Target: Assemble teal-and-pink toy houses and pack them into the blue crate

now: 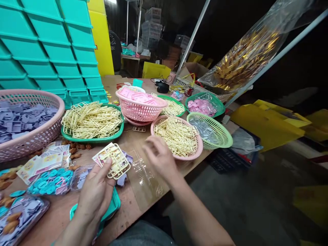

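My left hand (pixel 96 193) pinches a small stack of parts above the near edge of the worktop (pixel 133 201): a cream plastic frame (pixel 117 160) lies on top, with my thumb pressed on its near corner, and a printed card and some lilac pieces sit under it in the same grip. My right hand (pixel 160 157) is blurred, its fingers loosely curled and holding nothing that I can make out; it hovers just beside the near rim of the pink basket (pixel 197 152) filled with more cream frames. A clear plastic bag (pixel 143 172) lies flat on the worktop between my two hands. To the left of my left hand sits a bag of blue round pieces (pixel 52 181), with printed cards (pixel 41 162) just behind it. Further back, a green tray (pixel 94 138) carries a heap of cream frames, and a large pink basket (pixel 30 136) at the far left holds lilac parts. Beside the pink basket at my right hand stands a tilted green basket (pixel 217 135) with clear bags in it. Teal crates (pixel 51 44) are stacked behind the worktop.
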A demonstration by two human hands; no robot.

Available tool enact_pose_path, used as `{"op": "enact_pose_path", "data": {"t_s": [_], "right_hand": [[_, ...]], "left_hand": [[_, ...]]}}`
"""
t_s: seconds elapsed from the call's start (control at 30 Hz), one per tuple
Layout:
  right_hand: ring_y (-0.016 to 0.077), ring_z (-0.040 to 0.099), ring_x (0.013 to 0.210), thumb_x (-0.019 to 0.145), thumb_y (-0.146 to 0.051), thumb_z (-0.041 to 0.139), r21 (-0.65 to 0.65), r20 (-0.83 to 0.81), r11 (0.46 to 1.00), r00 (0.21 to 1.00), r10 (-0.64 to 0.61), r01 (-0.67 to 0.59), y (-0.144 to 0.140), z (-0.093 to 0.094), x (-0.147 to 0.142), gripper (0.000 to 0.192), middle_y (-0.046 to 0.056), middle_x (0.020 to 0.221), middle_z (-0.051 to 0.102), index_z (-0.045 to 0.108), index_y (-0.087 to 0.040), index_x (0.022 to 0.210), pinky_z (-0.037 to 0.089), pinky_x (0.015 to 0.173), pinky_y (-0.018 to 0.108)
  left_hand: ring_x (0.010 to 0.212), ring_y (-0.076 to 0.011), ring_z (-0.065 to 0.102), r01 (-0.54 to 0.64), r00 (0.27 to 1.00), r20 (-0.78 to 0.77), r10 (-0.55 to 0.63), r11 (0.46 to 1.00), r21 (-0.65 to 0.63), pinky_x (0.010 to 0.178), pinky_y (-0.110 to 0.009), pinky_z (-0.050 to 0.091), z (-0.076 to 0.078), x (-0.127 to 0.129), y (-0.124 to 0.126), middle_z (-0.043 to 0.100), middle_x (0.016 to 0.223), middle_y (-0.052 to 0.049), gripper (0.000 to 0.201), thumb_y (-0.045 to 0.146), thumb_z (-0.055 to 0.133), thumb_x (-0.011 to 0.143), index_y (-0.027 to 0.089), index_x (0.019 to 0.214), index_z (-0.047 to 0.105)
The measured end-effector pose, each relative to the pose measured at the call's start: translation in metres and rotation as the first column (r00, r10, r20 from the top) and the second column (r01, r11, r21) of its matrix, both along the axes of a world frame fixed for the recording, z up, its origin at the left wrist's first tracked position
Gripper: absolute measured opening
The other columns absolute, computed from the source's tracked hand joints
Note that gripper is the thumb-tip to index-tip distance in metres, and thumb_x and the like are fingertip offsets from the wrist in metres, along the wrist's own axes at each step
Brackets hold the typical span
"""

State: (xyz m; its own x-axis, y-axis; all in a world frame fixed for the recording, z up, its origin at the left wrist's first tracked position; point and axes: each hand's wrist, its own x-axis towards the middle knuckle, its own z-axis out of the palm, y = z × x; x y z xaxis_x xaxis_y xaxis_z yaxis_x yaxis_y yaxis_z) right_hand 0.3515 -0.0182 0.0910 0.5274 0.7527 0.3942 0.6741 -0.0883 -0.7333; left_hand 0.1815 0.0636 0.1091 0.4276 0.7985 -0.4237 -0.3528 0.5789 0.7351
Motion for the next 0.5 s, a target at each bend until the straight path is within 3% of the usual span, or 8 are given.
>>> {"op": "enact_pose_path", "data": {"t_s": [0.07, 0.13, 0.2, 0.23, 0.3, 0.37, 0.43, 0.5], "right_hand": [[0.0299, 0.057, 0.112, 0.093, -0.02, 0.059, -0.206, 0.246, 0.956, 0.957, -0.154, 0.207, 0.004, -0.006, 0.042, 0.024, 0.014, 0.123, 0.064, 0.069, -0.02, 0.114, 0.047, 0.096, 0.044], [0.0348, 0.053, 0.116, 0.089, -0.017, 0.061, -0.42, 0.411, 0.837, 0.896, -0.17, 0.351, 0.014, -0.013, 0.075, 0.026, 0.018, 0.125, 0.063, 0.072, -0.016, 0.112, 0.043, 0.098, 0.049], [0.0367, 0.051, 0.115, 0.09, -0.017, 0.058, -0.52, 0.467, 0.759, 0.875, -0.13, 0.391, 0.023, -0.018, 0.095, 0.02, 0.019, 0.119, 0.065, 0.075, -0.014, 0.1, 0.041, 0.097, 0.051], [0.0367, 0.051, 0.114, 0.092, -0.017, 0.055, -0.525, 0.476, 0.756, 0.871, -0.121, 0.392, 0.026, -0.019, 0.1, 0.02, 0.019, 0.115, 0.066, 0.076, -0.014, 0.093, 0.04, 0.097, 0.052], [0.0354, 0.052, 0.112, 0.095, -0.018, 0.051, -0.423, 0.483, 0.81, 0.857, -0.179, 0.407, 0.025, -0.018, 0.103, 0.025, 0.018, 0.111, 0.068, 0.075, -0.015, 0.088, 0.039, 0.098, 0.052], [0.0326, 0.054, 0.11, 0.096, -0.022, 0.05, -0.169, 0.43, 0.889, 0.843, -0.322, 0.426, 0.018, -0.013, 0.099, 0.024, 0.015, 0.11, 0.069, 0.073, -0.016, 0.094, 0.04, 0.099, 0.051], [0.0274, 0.059, 0.101, 0.097, -0.03, 0.051, 0.136, 0.189, 0.912, 0.894, -0.407, 0.386, 0.01, -0.006, 0.085, 0.022, 0.012, 0.104, 0.07, 0.069, -0.018, 0.1, 0.046, 0.094, 0.046], [0.0215, 0.062, 0.085, 0.096, -0.039, 0.055, 0.284, -0.194, 0.92, 0.956, -0.22, 0.269, 0.004, -0.001, 0.059, 0.022, 0.006, 0.092, 0.069, 0.066, -0.021, 0.099, 0.051, 0.081, 0.038]], "left_hand": [[0.105, -0.0252, 0.075, 0.037, 0.999, 0.006, -0.037, 0.999, -0.029, 0.094, -0.035, 0.063, 0.0, 0.004, -0.007, 0.079, 0.113, -0.011, 0.037, 0.008, 0.065, 0.09, 0.016, 0.126, 0.07], [0.104, -0.0248, 0.075, 0.088, 0.996, 0.027, -0.087, 0.994, -0.069, 0.093, -0.034, 0.063, 0.0, 0.006, -0.014, 0.079, 0.112, -0.012, 0.038, 0.008, 0.064, 0.091, 0.015, 0.128, 0.069], [0.104, -0.0243, 0.076, 0.122, 0.992, 0.048, -0.118, 0.988, -0.099, 0.093, -0.034, 0.063, -0.001, 0.005, -0.019, 0.079, 0.111, -0.012, 0.037, 0.009, 0.062, 0.093, 0.014, 0.129, 0.067], [0.103, -0.024, 0.076, 0.122, 0.992, 0.053, -0.117, 0.987, -0.105, 0.093, -0.034, 0.063, -0.001, 0.004, -0.02, 0.079, 0.111, -0.013, 0.037, 0.009, 0.061, 0.093, 0.014, 0.13, 0.067], [0.1, -0.0233, 0.076, 0.092, 0.995, 0.046, -0.088, 0.99, -0.109, 0.092, -0.034, 0.064, 0.0, -0.001, -0.02, 0.079, 0.109, -0.012, 0.039, 0.008, 0.06, 0.094, 0.014, 0.131, 0.065], [0.095, -0.0229, 0.077, 0.047, 0.999, 0.027, -0.045, 0.993, -0.108, 0.09, -0.035, 0.064, 0.002, -0.006, -0.017, 0.079, 0.105, -0.012, 0.039, 0.006, 0.059, 0.093, 0.013, 0.132, 0.065], [0.093, -0.0229, 0.077, 0.02, 1.0, 0.015, -0.019, 0.994, -0.111, 0.089, -0.035, 0.065, 0.004, -0.009, -0.014, 0.08, 0.101, -0.012, 0.038, 0.006, 0.059, 0.092, 0.013, 0.13, 0.065], [0.096, -0.0234, 0.077, -0.001, 1.0, 0.016, 0.003, 0.994, -0.113, 0.09, -0.035, 0.064, 0.005, -0.009, -0.011, 0.08, 0.099, -0.012, 0.036, 0.005, 0.059, 0.092, 0.012, 0.126, 0.066]]}}
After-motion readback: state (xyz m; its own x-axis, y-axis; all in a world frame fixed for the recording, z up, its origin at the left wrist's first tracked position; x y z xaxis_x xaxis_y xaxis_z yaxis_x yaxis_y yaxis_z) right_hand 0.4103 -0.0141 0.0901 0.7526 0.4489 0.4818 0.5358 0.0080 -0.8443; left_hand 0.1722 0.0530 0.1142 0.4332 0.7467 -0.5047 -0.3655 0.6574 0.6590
